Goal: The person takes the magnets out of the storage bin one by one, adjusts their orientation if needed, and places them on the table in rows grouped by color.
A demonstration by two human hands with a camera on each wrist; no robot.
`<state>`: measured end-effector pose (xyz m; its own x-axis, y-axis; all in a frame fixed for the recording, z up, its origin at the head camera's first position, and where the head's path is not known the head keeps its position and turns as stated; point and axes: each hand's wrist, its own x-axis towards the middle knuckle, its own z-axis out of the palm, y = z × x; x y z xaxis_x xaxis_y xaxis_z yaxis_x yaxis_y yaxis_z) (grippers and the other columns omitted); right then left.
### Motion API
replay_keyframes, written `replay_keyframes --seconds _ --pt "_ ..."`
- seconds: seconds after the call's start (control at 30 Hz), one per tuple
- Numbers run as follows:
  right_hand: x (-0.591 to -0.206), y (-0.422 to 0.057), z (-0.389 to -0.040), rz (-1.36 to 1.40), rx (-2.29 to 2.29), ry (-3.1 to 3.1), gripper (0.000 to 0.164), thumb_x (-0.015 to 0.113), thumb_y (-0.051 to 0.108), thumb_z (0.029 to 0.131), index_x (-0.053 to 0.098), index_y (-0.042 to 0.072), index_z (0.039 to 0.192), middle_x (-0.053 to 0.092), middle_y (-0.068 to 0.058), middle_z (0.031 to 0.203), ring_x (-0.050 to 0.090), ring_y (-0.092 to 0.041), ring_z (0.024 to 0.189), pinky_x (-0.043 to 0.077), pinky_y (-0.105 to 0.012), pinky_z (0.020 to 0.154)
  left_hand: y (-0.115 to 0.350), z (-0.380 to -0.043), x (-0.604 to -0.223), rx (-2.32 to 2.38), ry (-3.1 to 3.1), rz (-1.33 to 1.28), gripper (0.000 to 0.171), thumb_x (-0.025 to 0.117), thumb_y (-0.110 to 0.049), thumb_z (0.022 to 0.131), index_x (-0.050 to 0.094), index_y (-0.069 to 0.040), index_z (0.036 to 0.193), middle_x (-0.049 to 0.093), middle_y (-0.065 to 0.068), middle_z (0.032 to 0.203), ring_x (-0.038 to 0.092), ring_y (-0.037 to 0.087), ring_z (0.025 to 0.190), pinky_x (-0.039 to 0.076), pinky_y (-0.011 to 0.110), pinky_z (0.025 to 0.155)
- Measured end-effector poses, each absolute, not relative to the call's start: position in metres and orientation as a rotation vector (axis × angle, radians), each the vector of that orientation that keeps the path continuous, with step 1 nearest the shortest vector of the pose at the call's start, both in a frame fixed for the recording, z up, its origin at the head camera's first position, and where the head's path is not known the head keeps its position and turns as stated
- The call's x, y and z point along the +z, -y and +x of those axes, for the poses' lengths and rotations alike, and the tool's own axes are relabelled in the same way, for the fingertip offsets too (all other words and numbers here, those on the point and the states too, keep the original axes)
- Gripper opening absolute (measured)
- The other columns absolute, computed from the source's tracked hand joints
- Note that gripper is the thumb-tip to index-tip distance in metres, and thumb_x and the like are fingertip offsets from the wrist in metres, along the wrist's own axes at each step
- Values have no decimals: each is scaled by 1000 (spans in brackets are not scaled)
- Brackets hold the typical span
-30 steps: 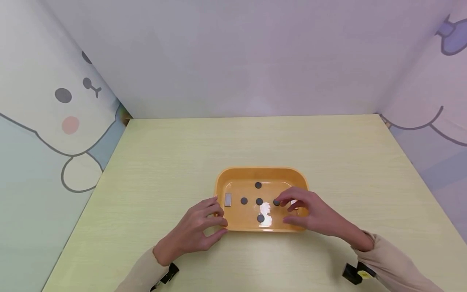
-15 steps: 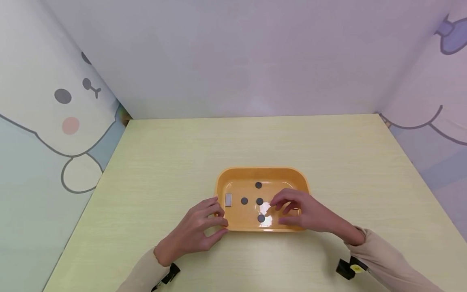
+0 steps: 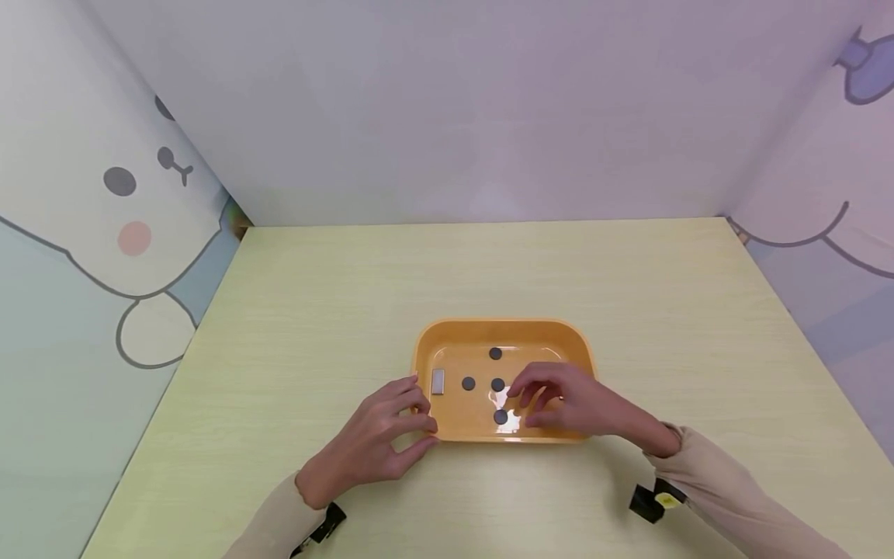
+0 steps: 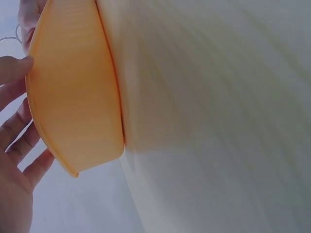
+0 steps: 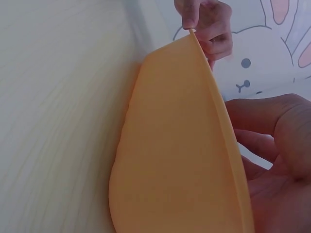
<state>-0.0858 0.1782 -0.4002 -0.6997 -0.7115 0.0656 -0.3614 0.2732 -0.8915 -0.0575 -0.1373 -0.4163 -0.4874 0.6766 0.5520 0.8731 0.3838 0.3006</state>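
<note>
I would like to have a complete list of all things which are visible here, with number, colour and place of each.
Tray: one, orange-yellow, on the table
Discs: four visible, dark grey, on the tray's floor; others may be hidden
Rectangular piece: one, silver-grey, inside the tray near its left end
Table: one, pale yellow-green, under the tray
Back wall: one, pale lilac-grey, beyond the table
Side walls: two, pale with cartoon drawings, left and right of the table
Wrist devices: two, black, one at each wrist
Sleeves: two, beige, at the head view's lower edge
Left hand: one, bare, gripping the tray's left end
Right hand: one, bare, over the tray's right half
</note>
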Motion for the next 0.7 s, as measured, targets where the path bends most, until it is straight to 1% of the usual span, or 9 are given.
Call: replay_keyframes --seconds 0.17,0.47,0.7 --pt "-402 -172 -89 -923 -1335 -2240 30 78 6 76 65 7 103 66 -4 94 64 -18 80 57 -30 70 137 -58 -416 -801 2310 -1350 10 77 -18 72 68 -18 75 56 -5 82 54 12 83 43 44 100" --pt "-406 -165 -93 -853 -1297 -2211 29 77 3 76 65 6 102 65 -7 93 62 -14 77 56 -27 68 137 -58 -416 -803 2311 -1353 9 77 -19 73 68 -18 75 56 -5 82 54 13 84 43 44 100" --pt "-410 -160 -94 -855 -1278 -2182 25 76 2 77 66 5 100 66 -8 92 62 -15 77 56 -28 68 137 -57 -416 -808 2320 -1349 9 77 -20 74 68 -18 75 57 -5 82 54 12 85 43 44 100"
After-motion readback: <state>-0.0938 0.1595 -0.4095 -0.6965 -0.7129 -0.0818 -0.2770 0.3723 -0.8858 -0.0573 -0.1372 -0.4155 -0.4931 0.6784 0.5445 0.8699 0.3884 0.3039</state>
